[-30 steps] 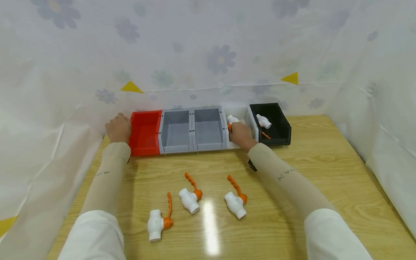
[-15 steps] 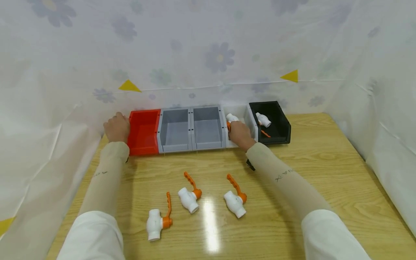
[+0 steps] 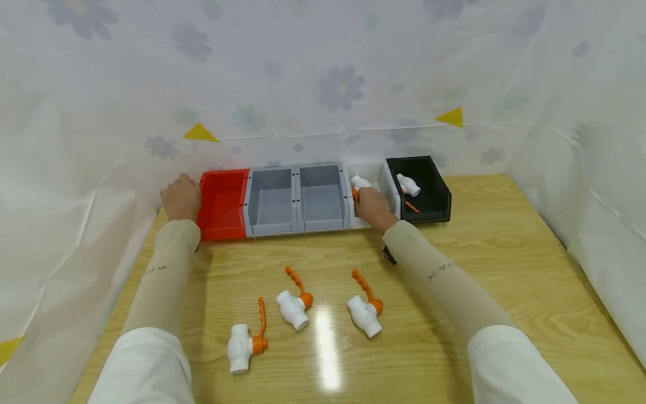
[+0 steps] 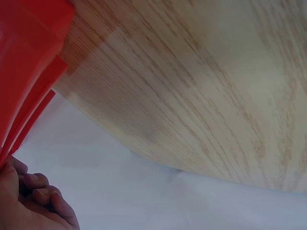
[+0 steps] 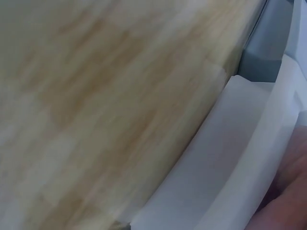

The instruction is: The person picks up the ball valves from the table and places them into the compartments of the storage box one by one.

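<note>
My left hand (image 3: 180, 197) is at the outer side of the red bin (image 3: 223, 205). In the left wrist view its thumb and curled fingers (image 4: 45, 199) pinch the bin's thin edge. My right hand (image 3: 374, 207) reaches into the white bin (image 3: 388, 193), curled at the orange part of a ball valve (image 3: 359, 182). The valve's white end shows beyond the knuckles; my fingertips are hidden. Behind the bin's front lip, the right wrist view catches only some fingers (image 5: 288, 201). Three more white ball valves with orange handles, left (image 3: 239, 348), middle (image 3: 292, 310) and right (image 3: 364, 316), lie on the table.
Two grey bins, one on the left (image 3: 273, 205) and one on the right (image 3: 322, 202), stand between the red and white bins. A black bin (image 3: 436, 205) at the right end holds another ball valve (image 3: 409, 186). A patterned curtain (image 3: 303, 73) hangs behind the wooden table (image 3: 504, 252).
The head view has shifted slightly, so everything sits a little higher in it. Both hands, the bins and the valves keep their places.
</note>
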{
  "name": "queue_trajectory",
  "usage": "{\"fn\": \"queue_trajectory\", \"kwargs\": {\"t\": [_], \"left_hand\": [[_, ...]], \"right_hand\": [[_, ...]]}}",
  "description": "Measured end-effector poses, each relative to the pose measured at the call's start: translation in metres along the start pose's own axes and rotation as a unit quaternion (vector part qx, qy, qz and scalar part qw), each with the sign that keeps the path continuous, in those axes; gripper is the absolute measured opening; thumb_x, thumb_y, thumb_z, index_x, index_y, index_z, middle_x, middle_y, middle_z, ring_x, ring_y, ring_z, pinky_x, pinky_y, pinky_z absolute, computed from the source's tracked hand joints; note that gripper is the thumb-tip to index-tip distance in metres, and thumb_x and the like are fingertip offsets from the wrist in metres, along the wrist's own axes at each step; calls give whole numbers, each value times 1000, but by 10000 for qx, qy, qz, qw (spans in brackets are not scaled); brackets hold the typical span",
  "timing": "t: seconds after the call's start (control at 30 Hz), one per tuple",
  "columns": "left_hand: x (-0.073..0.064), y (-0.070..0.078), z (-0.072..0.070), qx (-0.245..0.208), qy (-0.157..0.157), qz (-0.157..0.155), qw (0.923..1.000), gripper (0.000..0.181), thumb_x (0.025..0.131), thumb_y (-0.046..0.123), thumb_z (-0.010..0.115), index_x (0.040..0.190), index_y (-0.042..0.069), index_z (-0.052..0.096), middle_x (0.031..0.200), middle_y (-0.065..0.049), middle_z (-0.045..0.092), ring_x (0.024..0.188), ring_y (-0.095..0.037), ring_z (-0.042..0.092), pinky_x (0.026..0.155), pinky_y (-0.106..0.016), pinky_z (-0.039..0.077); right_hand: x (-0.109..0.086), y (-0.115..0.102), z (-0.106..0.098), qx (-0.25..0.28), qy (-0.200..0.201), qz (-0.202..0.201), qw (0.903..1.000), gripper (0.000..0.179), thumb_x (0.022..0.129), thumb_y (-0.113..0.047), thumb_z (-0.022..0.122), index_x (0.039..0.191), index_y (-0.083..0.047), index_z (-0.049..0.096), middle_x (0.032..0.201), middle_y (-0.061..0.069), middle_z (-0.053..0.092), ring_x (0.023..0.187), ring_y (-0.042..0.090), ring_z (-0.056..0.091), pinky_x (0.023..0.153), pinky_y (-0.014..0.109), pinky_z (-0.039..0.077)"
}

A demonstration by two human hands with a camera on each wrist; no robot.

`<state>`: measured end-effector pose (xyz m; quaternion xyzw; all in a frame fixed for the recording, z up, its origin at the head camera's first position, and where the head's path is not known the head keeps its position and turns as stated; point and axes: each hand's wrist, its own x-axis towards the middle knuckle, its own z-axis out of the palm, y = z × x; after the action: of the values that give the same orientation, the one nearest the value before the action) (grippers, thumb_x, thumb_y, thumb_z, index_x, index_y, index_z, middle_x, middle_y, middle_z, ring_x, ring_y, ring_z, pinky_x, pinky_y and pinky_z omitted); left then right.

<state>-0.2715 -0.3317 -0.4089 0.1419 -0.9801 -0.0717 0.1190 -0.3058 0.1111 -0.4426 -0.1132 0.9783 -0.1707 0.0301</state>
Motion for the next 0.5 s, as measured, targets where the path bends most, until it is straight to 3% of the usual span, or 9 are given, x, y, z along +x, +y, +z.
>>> {"fn": "queue_trajectory", "kwargs": {"t": [0.2, 0.37, 0.5], "left_hand": [[1, 2, -3, -24, -30, -16, 10000, 38, 100, 21, 27, 97, -12, 46, 88, -34, 54, 84, -51, 53, 78, -60, 39], [3, -1, 0, -87, -33, 25, 10000, 39, 100, 22, 26, 98, -12, 46, 89, -34, 55, 85, -51, 52, 79, -60, 38], [1, -3, 2, -108, -52, 37, 9999, 40, 100, 22, 25, 97, -12, 46, 89, -34, 54, 84, -51, 52, 80, -61, 38]], "right_hand": [[0, 1, -4, 117, -32, 68, 9999, 10, 87, -11, 54, 81, -4, 56, 77, 10, 57, 64, 23, 51, 56, 34, 41], [-3, 4, -2, 305, -20, 152, 9994, 21, 91, -22, 55, 76, -8, 52, 67, 7, 50, 56, 20, 47, 49, 32, 37], [-8, 5, -1, 85, 211, 58, 9997, 23, 93, -28, 55, 83, -8, 57, 74, 7, 53, 63, 22, 52, 52, 34, 41]]}}
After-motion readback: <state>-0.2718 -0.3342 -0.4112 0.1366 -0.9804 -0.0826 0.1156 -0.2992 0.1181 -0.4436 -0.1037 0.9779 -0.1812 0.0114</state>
